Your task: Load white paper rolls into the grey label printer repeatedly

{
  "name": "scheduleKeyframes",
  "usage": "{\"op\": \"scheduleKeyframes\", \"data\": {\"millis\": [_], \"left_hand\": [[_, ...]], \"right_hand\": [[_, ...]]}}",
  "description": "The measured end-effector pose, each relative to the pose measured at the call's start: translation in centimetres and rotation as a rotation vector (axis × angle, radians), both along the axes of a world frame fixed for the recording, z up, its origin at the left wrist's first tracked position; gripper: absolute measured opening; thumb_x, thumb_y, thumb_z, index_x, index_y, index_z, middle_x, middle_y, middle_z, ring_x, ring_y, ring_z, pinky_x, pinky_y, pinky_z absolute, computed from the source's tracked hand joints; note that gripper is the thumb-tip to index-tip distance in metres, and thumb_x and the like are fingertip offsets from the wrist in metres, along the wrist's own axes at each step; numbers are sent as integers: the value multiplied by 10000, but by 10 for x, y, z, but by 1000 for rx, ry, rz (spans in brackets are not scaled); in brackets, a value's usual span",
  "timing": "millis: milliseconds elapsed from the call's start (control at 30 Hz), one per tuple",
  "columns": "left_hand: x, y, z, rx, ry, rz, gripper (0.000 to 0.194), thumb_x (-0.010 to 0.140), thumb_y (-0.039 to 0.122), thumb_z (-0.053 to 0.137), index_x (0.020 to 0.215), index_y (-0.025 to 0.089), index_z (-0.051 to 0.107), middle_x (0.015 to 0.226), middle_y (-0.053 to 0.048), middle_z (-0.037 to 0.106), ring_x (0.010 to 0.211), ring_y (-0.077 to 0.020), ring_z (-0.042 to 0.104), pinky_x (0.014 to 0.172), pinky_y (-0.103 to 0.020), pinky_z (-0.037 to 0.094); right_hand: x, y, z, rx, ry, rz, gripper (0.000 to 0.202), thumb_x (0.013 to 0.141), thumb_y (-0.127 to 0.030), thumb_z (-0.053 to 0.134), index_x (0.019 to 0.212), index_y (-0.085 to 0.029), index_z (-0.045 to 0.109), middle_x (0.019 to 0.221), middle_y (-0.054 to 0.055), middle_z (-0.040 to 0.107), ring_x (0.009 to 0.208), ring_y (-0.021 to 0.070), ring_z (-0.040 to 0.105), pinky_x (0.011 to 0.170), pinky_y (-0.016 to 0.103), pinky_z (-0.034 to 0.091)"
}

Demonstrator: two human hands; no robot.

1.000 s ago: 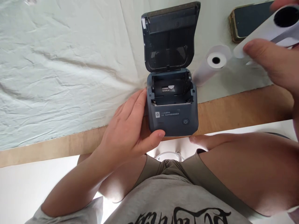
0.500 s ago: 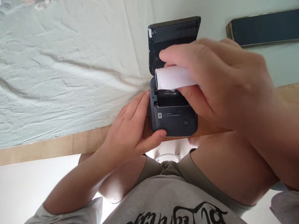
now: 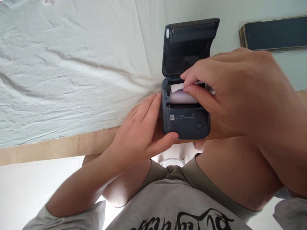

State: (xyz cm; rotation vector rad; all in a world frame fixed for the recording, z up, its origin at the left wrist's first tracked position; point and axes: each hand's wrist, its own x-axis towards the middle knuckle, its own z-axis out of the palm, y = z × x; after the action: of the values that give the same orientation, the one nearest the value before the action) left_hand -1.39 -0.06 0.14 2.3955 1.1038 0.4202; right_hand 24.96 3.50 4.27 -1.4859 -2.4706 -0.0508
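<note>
A small dark portable label printer (image 3: 185, 123) lies at the table's front edge, its lid (image 3: 189, 48) swung up and back. Inside its bay sits a white paper roll (image 3: 183, 97). My right hand (image 3: 230, 86) pinches the loose end of the roll's paper between thumb and forefinger, just above the bay; its other fingers are partly hidden. My left hand (image 3: 141, 127) rests along the printer's left side, fingers stretched out and thumb on the front edge, steadying nothing else. The printer's right side is partly covered by my right hand.
A dark-screened phone (image 3: 278, 33) lies at the far right. Wrinkled pale cloth (image 3: 79, 70) covers the table, with a bare wooden edge (image 3: 59, 145) towards me. A small clear object (image 3: 48, 2) is cut off at the top left.
The paper roll, held over the printer before, now sits inside its bay. My right hand has let go of the roll's body and pinches its paper end. The printer appears slightly further right.
</note>
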Motion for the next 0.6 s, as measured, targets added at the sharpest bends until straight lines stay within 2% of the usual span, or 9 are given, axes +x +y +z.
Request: {"op": "scheduleKeyframes", "data": {"millis": [100, 200, 267, 333, 400, 467, 533, 600], "left_hand": [[0, 0, -1, 20, -26, 0, 976, 1147, 805, 482, 1797, 89, 351, 1791, -275, 525, 1644, -435, 574, 1326, -599, 552], [0, 0, -1, 30, -81, -8, 917, 1154, 741, 544, 1849, 220, 251, 1808, -207, 522, 1661, -403, 565, 1337, -567, 553], [-1, -1, 1, 39, -101, -26, 803, 1170, 682, 560, 1826, 285, 320, 1788, -185, 538, 1643, -388, 587, 1319, -555, 571], [-2, -1, 2, 49, -98, -47, 662, 1185, 636, 558, 1748, 297, 477, 1752, -194, 553, 1617, -392, 609, 1290, -564, 592], [-3, -2, 4, 52, -83, -64, 586, 1194, 603, 557, 1676, 271, 581, 1734, -217, 551, 1610, -405, 611, 1270, -568, 604], [-3, -1, 5, 44, -69, -62, 564, 1197, 572, 563, 1663, 258, 603, 1735, -219, 548, 1596, -402, 620, 1267, -563, 607], [-2, -1, 5, 40, -66, -59, 561, 1191, 566, 572, 1659, 260, 609, 1738, -212, 550, 1577, -400, 632, 1264, -568, 607], [-1, 0, 6, 28, -68, -49, 564, 1180, 581, 578, 1653, 275, 618, 1738, -198, 554, 1560, -401, 640, 1258, -580, 610]], "right_hand": [[7, -7, 1, 99, 86, 98, 384, 1126, -400, 461, 972, -204, 753, 1063, -15, 769, 933, 97, 629, 815, 301, 376], [15, -15, 1, 141, 121, 215, 297, 1112, -378, 562, 960, -222, 765, 1063, -37, 774, 1013, 79, 671, 854, 301, 445], [21, -19, -2, 150, 135, 326, 231, 1090, -373, 626, 987, -218, 762, 1074, -37, 777, 1035, 80, 686, 863, 312, 461], [28, -23, -5, 104, 160, 378, 170, 1080, -349, 644, 1059, -219, 753, 1073, -35, 771, 1079, 94, 702, 908, 329, 483], [33, -26, -8, 60, 210, 351, 131, 1082, -305, 626, 1090, -217, 723, 1056, -34, 757, 1115, 100, 707, 980, 336, 501], [37, -29, -8, 69, 233, 293, 92, 1067, -266, 634, 1118, -220, 695, 1119, -29, 757, 1177, 111, 714, 1035, 341, 501], [38, -29, -8, 154, 214, 257, 136, 1035, -250, 666, 1168, -231, 686, 1157, -14, 757, 1239, 144, 719, 1012, 350, 487], [36, -26, -7, 250, 183, 218, 119, 1025, -270, 666, 1131, -230, 700, 1089, 0, 755, 1225, 156, 719, 956, 352, 471]]}}
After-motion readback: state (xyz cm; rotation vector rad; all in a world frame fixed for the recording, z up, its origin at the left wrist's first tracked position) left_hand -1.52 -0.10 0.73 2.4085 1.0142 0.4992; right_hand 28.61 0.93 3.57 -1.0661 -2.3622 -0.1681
